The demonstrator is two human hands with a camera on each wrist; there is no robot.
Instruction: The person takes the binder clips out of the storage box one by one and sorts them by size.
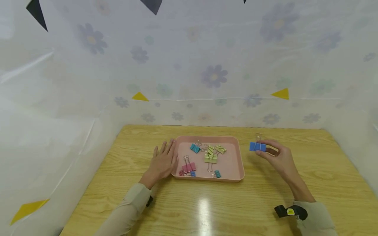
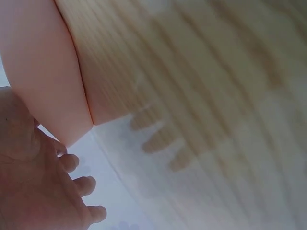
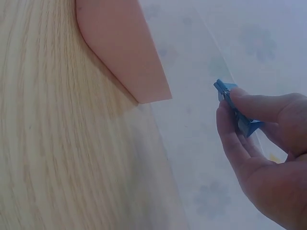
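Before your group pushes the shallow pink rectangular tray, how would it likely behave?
The tray probably slides rather than tips, being wide and low. Its smooth, even walls suggest stiffness. Multicoloured metal binder clips lying inside may shift.

The table (image 1: pixel 236 206) has a yellowish wood-patterned top, its grain running mostly from side to side, with enough shine to throw back a bright streak of light in front of the tray (image 1: pixel 231 160). That tray, pink and shallow with rounded corners, lies flat directly on the tabletop, near the far edge, its long sides roughly in line with it and a strip of wood showing between.
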